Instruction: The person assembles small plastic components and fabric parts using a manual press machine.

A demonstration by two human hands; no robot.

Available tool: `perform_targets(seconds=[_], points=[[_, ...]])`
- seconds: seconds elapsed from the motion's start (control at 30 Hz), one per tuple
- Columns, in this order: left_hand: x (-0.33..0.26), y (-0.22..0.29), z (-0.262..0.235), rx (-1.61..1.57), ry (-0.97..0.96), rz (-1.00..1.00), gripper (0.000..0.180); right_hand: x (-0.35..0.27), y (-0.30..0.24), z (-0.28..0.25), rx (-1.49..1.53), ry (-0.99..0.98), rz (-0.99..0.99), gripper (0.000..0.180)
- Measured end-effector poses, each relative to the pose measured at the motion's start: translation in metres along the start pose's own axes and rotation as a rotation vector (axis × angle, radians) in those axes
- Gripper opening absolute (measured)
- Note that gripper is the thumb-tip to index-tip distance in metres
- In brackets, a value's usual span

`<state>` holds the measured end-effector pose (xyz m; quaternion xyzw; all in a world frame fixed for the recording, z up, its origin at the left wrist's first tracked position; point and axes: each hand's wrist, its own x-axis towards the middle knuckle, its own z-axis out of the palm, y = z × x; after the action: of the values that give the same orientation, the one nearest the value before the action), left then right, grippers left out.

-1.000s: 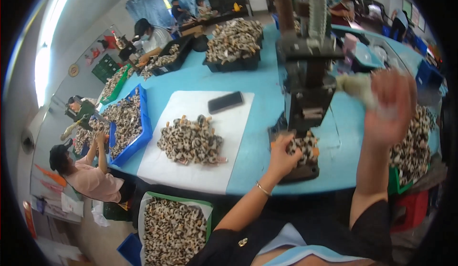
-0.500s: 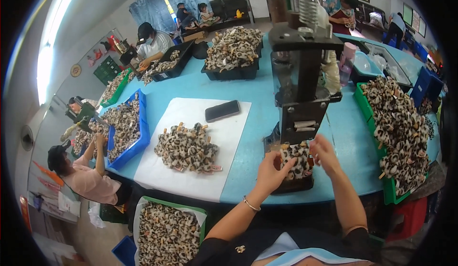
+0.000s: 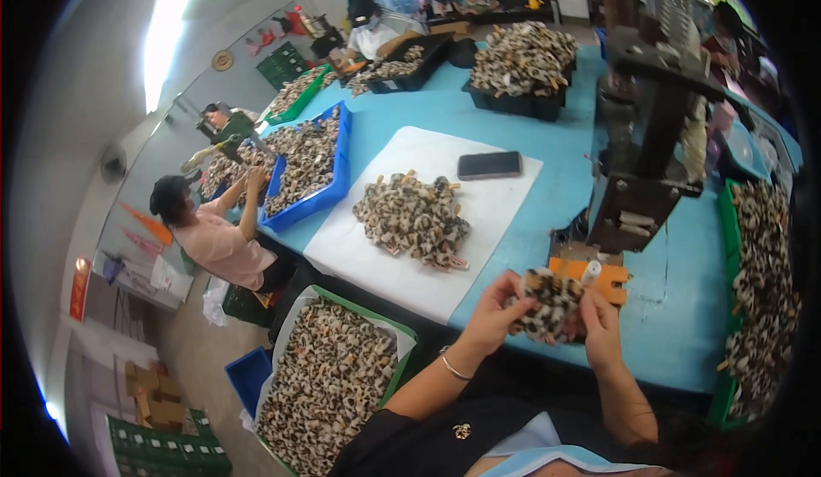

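Note:
A small fuzzy plush piece (image 3: 549,299), patterned in grey, black and white, is up in front of me near the table's edge. My left hand (image 3: 494,313) is closed on its left side, the thumb on the front. The fingers of my right hand (image 3: 602,330) pinch its right side. Just beyond it are an orange plate (image 3: 609,284) and a short white post (image 3: 591,272) at the foot of a dark upright press (image 3: 637,208). To the left, a heap of similar plush pieces (image 3: 412,216) lies on a white sheet (image 3: 359,269).
A black phone (image 3: 489,165) lies on the white sheet. Trays of plush pieces include a blue one (image 3: 333,182), a black one (image 3: 513,103), a green one (image 3: 729,306) and one below the table edge (image 3: 402,353). Co-workers (image 3: 224,246) sit along the left side.
The plush piece has come away from under the press, toward me, in both hands. My right hand has closed on it. The orange plate now shows, and the view has swung left.

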<state>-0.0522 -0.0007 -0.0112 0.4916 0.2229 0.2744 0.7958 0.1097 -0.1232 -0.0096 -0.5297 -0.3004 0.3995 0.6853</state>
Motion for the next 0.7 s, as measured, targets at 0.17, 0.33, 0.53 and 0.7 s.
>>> perform_targets(seconds=[0.17, 0.33, 0.53, 0.7], points=[[-0.010, 0.021, 0.024, -0.029, 0.037, 0.238, 0.025, 0.001, -0.024, 0.008, -0.422, -0.224, -0.451, 0.039], [-0.012, 0.020, 0.027, 0.718, -0.059, 0.858, 0.035, -0.003, -0.026, 0.006, -0.637, -0.102, -0.911, 0.040], [-0.011, 0.024, 0.029, 0.829, -0.174, 1.189, 0.030, -0.006, -0.023, -0.011, -0.809, -0.140, -1.225, 0.027], [-0.012, 0.029, 0.034, 0.868, -0.221, 1.230, 0.029, -0.005, -0.006, -0.011, -0.749, 0.005, -1.306, 0.022]])
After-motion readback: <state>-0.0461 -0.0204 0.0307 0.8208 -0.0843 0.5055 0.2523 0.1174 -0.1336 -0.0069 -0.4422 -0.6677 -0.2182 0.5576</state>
